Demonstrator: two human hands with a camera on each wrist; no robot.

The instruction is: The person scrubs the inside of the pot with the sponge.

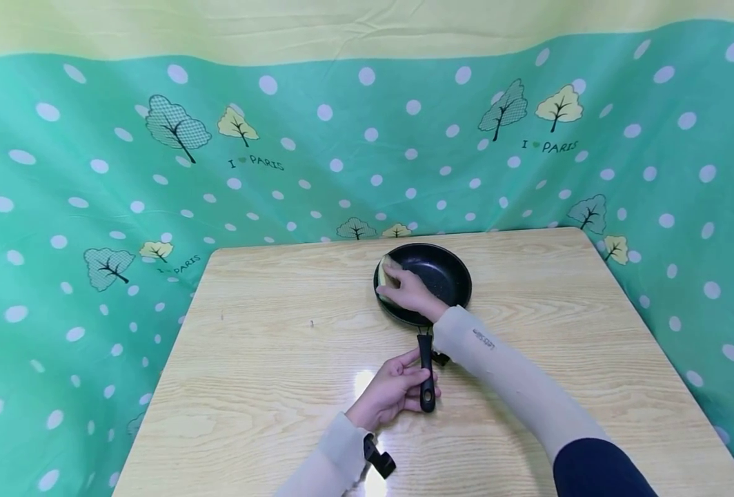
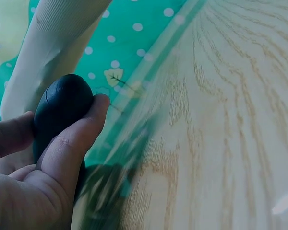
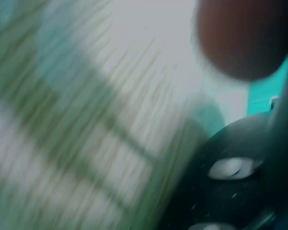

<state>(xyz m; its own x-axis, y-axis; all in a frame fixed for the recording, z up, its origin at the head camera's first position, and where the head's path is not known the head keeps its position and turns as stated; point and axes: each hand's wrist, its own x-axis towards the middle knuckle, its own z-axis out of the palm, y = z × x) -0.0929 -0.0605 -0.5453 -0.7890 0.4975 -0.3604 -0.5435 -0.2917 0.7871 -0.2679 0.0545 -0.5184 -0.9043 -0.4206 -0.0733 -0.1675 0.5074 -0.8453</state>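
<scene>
A black frying pan point(image 1: 444, 273) sits toward the back of the table, its handle point(image 1: 425, 355) pointing to the front. Thumb and fingers of my left hand point(image 1: 392, 390) grip that handle near its end; the left wrist view shows the rounded handle end point(image 2: 67, 100) between them. Over the pan's left side, my right hand point(image 1: 410, 291) holds a pale yellow sponge point(image 1: 383, 276) against the inner wall near the rim. The fingers partly cover the sponge. In the right wrist view, a blurred fingertip point(image 3: 245, 38) hangs above the pan's dark, riveted part point(image 3: 216, 201).
The pan stands on a light wood-grain table point(image 1: 268, 359). A green polka-dot curtain point(image 1: 317, 152) hangs behind the table and along both sides. A black wrist strap point(image 1: 378, 457) is on the left forearm. The right forearm point(image 1: 516, 386) crosses beside the handle.
</scene>
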